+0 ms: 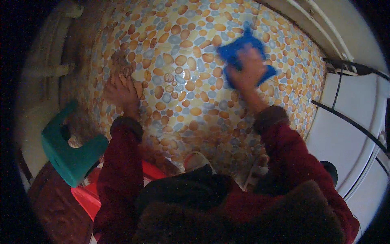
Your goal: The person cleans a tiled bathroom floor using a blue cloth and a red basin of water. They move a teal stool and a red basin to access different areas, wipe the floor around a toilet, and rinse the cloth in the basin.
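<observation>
My right hand [248, 68] presses a blue cloth [240, 45] against the floor [195, 27], which is patterned with orange, grey and cream pebbles. The hand and cloth are blurred, and the cloth's edges spread out around the fingers. My left hand [122, 91] is planted on the floor to the left, fingers apart, with no object visible in it. A dark brownish patch shows just beyond its fingertips; whether it is a reflection is unclear. Between the hands, part of the floor surface shines as if wet.
At the left stands a green plastic item [70, 155] with a curved cut-out, beside a red plastic object [86, 196]. A white appliance [341, 122] fills the right side, with a black cable or hose [350, 122] across it. Footwear [198, 161] shows below me. Pale pipes [323, 24] run along the upper right.
</observation>
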### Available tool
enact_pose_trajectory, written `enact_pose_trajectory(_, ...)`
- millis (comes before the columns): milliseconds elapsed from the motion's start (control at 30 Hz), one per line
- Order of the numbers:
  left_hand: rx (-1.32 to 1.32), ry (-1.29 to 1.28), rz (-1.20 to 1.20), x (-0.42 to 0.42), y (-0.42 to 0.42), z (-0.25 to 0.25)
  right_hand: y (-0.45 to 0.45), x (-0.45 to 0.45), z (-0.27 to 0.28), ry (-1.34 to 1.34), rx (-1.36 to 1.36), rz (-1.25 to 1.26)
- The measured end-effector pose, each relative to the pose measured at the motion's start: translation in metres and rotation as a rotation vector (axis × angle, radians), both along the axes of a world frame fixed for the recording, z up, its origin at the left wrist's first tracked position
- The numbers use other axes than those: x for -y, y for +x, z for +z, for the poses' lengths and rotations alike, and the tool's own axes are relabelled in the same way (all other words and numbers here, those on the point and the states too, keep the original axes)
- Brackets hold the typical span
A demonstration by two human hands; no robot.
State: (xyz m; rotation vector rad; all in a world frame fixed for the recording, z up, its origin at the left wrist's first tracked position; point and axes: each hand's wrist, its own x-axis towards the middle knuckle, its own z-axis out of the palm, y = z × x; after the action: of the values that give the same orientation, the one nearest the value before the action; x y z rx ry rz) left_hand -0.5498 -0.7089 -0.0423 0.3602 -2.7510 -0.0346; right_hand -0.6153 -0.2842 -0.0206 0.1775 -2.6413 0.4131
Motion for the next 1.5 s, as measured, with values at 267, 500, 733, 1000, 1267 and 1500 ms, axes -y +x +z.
enact_pose_trajectory(267, 0.314, 0.085, -0.402, -0.170, 0.091, 0.051, 0.203, 0.006, 0.002, 0.153, 0.240, 0.794)
enact_pose_trajectory(500, 0.064, 0.188, -0.869, -0.195, 0.065, 0.057, 0.142, -0.084, 0.037, 0.116, 0.444, 0.228)
enact_pose_trajectory(733, 0.623, -0.011, -0.206, -0.099, -0.123, 0.098, -0.057, -0.141, 0.009, 0.023, 0.207, -0.392)
enact_pose_trajectory(1000, 0.059, 0.051, -0.196, -0.033, -0.132, 0.030, -0.193, -0.168, 0.017, 0.015, 0.387, -0.948)
enact_pose_trajectory(1267, 0.063, 0.182, -0.205, -0.032, -0.137, 0.051, -0.255, 0.109, 0.003, -0.008, 0.115, -0.321)
enact_pose_trajectory(1500, 0.078, 0.660, -0.264, -0.051, -0.156, 0.090, -0.284, 0.145, 0.006, -0.035, 0.113, 0.444)
